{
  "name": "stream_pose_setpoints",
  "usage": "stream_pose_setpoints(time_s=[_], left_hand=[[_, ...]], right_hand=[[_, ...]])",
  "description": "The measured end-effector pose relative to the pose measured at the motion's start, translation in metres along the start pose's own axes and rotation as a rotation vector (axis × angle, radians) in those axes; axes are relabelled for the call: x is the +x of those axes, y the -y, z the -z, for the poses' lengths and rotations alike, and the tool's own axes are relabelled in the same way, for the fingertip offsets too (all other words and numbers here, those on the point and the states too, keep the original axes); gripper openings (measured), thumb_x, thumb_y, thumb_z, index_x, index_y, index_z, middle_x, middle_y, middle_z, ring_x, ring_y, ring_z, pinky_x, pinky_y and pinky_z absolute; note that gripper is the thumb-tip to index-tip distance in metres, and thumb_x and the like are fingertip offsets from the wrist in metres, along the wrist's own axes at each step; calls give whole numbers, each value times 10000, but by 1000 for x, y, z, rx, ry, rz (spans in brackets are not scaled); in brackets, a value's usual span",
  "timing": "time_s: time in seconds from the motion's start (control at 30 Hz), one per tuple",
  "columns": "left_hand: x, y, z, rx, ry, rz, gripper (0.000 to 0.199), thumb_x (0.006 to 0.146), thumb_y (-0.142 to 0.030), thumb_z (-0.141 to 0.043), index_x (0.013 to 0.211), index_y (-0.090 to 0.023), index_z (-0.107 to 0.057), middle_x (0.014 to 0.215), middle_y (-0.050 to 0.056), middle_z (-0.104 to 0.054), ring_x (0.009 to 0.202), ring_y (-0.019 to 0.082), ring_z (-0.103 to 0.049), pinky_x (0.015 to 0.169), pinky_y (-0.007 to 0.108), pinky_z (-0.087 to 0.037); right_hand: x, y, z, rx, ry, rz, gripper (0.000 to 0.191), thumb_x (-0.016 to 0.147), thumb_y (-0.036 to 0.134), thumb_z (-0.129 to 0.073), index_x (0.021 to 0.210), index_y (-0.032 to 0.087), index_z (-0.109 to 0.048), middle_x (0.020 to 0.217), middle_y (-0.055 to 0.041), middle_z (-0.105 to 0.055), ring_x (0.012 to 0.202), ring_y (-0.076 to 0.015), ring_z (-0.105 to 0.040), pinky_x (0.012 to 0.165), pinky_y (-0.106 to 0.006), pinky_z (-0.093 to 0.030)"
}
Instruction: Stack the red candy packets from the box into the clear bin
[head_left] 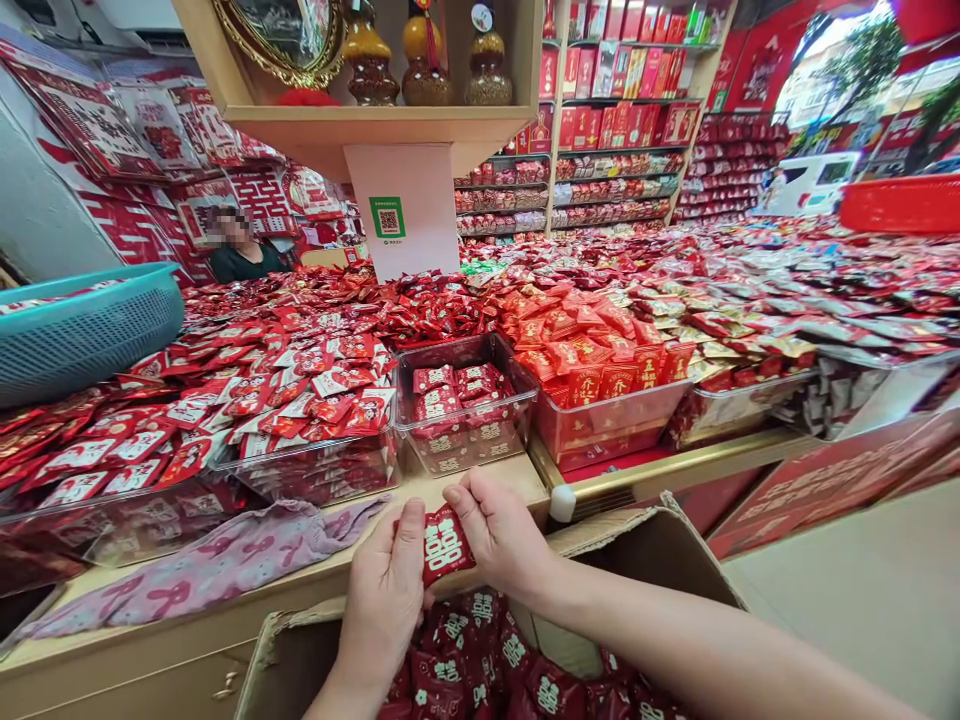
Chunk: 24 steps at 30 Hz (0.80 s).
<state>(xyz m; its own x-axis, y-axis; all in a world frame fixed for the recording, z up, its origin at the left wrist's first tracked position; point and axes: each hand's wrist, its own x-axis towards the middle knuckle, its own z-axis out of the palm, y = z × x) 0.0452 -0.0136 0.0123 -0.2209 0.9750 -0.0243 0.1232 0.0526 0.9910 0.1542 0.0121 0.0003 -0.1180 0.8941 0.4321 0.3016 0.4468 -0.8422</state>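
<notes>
Both hands hold one small red packet [445,545] with pale characters, just above an open cardboard box [637,535]. My left hand [386,575] pinches its left edge between thumb and fingers. On its right edge, my right hand [499,530] grips with thumb and fingers closed. Similar red packets [517,655] lie loose inside the box below. Behind the hands, a clear plastic bin [469,425] contains stacked dark red packets in its front part, with bare space at its back.
Packet-filled bins flank it, including one of orange-red packets [600,350]. A patterned cloth [217,565] lies along the counter edge. A teal basket [90,330] stands left; a white-capped rail end [562,503] juts beside the box. A person [244,250] is at the back left.
</notes>
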Motion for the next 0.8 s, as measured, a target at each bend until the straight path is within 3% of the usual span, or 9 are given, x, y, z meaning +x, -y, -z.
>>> stream_pose_setpoints(time_s=[0.2,0.47,0.6,0.8], left_hand=[[-1,1,1,-17,-50,17,433,627,-637,-468,614,-206,-432,367,-97,-353,255,60,-338,222,144,-247],[2,11,7,116,-17,-121,406,700,-601,-409,609,-209,-459,432,-62,-433,314,87,-395,265,181,-332],[0,8,5,87,-70,-86,406,696,-603,-411,614,-212,-483,400,-66,-410,297,93,-368,247,189,-305],[0,2,6,4,-85,-69,400,670,-580,-474,715,-194,-569,342,-70,-411,260,108,-358,231,209,-278]], right_hand=[[-1,-2,1,25,-9,-30,281,849,372,-308,635,190,-332,543,45,-365,503,-82,-319,488,-202,-269],[-3,-2,1,-6,2,-52,303,853,388,-299,626,189,-325,541,46,-358,506,-81,-311,491,-208,-260],[-2,-3,1,10,10,-57,303,856,390,-293,634,188,-331,549,45,-364,511,-80,-313,498,-210,-262],[-3,-3,8,152,117,-143,257,820,396,-386,702,173,-436,621,28,-445,578,-83,-383,544,-203,-322]])
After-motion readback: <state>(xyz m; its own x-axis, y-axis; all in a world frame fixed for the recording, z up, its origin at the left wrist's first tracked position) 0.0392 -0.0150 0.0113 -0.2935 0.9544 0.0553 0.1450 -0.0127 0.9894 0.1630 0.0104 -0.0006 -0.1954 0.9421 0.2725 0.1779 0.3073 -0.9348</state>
